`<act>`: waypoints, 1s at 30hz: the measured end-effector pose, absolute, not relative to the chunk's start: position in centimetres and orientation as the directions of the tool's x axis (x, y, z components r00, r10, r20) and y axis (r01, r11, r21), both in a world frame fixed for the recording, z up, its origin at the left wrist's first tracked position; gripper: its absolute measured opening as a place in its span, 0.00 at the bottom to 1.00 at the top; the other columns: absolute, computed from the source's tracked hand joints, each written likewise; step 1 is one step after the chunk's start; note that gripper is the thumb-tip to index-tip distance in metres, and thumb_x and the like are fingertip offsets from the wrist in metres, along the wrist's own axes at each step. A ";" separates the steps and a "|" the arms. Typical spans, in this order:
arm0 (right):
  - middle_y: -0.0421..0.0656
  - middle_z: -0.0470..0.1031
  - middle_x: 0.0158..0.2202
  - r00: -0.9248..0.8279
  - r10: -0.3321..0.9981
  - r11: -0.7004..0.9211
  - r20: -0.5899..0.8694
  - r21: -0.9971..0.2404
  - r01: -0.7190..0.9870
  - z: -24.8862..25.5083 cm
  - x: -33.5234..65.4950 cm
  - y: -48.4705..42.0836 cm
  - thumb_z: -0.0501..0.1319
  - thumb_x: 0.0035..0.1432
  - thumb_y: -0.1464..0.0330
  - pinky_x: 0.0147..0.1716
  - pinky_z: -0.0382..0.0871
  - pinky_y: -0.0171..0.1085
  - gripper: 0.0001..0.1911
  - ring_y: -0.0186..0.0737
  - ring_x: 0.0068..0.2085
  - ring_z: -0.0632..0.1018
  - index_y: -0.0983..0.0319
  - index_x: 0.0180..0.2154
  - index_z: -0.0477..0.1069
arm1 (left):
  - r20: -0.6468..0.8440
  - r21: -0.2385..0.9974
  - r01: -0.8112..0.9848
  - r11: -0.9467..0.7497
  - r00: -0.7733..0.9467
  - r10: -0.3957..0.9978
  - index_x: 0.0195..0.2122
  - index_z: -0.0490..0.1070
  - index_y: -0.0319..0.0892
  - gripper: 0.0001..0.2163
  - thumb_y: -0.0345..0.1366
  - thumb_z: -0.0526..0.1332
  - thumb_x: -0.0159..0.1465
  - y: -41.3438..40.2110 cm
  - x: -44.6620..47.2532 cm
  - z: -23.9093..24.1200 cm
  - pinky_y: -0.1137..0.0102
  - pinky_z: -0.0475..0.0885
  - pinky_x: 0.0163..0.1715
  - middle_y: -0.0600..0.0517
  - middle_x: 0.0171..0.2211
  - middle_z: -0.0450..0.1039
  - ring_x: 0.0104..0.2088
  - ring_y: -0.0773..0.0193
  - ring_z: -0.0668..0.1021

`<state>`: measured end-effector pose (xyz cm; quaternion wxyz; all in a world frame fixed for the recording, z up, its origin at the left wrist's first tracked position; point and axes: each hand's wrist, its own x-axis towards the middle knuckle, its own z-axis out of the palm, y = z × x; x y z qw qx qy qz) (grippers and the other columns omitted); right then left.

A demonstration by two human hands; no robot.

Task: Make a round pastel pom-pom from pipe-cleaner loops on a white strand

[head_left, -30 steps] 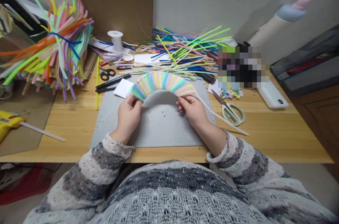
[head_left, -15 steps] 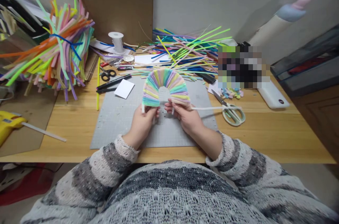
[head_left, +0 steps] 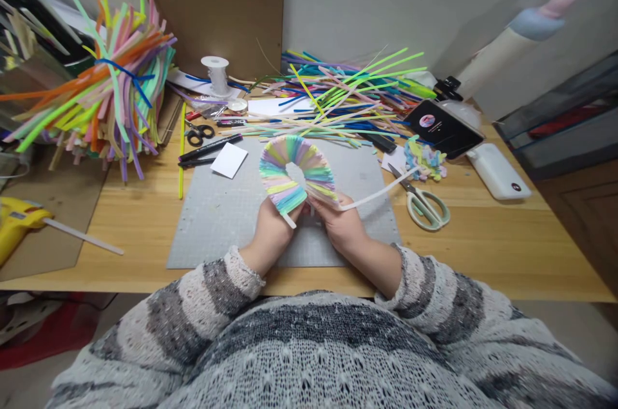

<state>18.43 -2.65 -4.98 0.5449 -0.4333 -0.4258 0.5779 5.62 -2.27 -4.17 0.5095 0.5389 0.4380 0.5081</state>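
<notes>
A curved band of pastel pipe cleaners (head_left: 295, 158) is bent almost into a ring above the cutting mat. My left hand (head_left: 274, 225) is closed on its left end, where a short white stub pokes out below. My right hand (head_left: 340, 219) grips the other end. From there a long white pipe cleaner (head_left: 379, 195) runs right towards the scissors. The fingertips of both hands are mostly hidden behind the band, and the two ends sit close together.
Grey cutting mat (head_left: 212, 228) lies beneath. Right are scissors (head_left: 427, 208), a phone (head_left: 441, 129) and a white power bank (head_left: 499, 171). Loose pipe cleaners (head_left: 347, 84) cover the back; a big bundle (head_left: 111, 87) and yellow glue gun (head_left: 22, 225) are left. Markers (head_left: 210, 150) lie by white paper (head_left: 230, 160).
Both hands have come closer together, bending the band from an open arch into a nearly closed ring. The left end has swung inward, and the white tail on the right has shifted.
</notes>
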 end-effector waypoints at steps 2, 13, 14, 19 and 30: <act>0.38 0.70 0.22 -0.056 0.996 -0.086 -0.076 -0.973 -0.215 -4.5 18.4 -2.8 0.65 0.52 0.61 0.26 0.63 0.33 0.12 0.31 0.24 0.70 0.62 0.26 0.71 | 0.078 0.996 -0.046 -0.073 0.109 0.991 0.26 0.70 0.40 0.10 0.40 0.65 0.57 -2.3 5.6 -4.1 0.70 0.71 0.33 0.51 0.26 0.74 0.29 0.64 0.75; 0.33 0.61 0.18 -0.174 0.959 -0.277 -0.225 -0.874 -0.399 -4.9 18.4 -2.3 0.69 0.43 0.56 0.17 0.47 0.29 0.19 0.26 0.19 0.59 0.61 0.25 0.65 | -0.042 0.985 -0.158 0.063 0.132 0.990 0.33 0.73 0.40 0.11 0.42 0.65 0.56 -2.1 5.7 -4.4 0.64 0.70 0.44 0.48 0.32 0.77 0.39 0.58 0.76; 0.33 0.61 0.18 -0.185 0.952 -0.301 -0.246 -0.868 -0.394 -4.9 18.4 -2.2 0.70 0.42 0.56 0.16 0.46 0.28 0.19 0.25 0.19 0.58 0.61 0.26 0.66 | -0.053 0.983 -0.165 0.078 0.154 0.987 0.32 0.73 0.40 0.10 0.42 0.64 0.57 -2.0 5.7 -4.5 0.64 0.70 0.44 0.49 0.30 0.76 0.39 0.58 0.76; 0.32 0.60 0.17 -0.174 0.937 -0.343 -0.301 -0.885 -0.316 -4.9 18.6 -2.3 0.69 0.42 0.53 0.16 0.45 0.28 0.21 0.24 0.18 0.57 0.62 0.25 0.64 | -0.045 0.969 -0.234 0.082 0.158 0.986 0.33 0.73 0.41 0.10 0.39 0.67 0.54 -1.7 5.7 -5.5 0.65 0.69 0.43 0.50 0.32 0.76 0.38 0.59 0.75; 0.30 0.46 0.16 -0.519 0.788 -0.595 -0.332 -0.626 -0.503 -2.6 20.6 -1.7 0.60 0.56 0.58 0.14 0.37 0.27 0.19 0.25 0.17 0.45 0.61 0.23 0.55 | -0.112 0.915 -0.348 0.203 0.265 0.958 0.49 0.66 0.45 0.22 0.32 0.65 0.52 -1.1 4.1 -4.6 0.71 0.70 0.35 0.48 0.44 0.68 0.40 0.63 0.75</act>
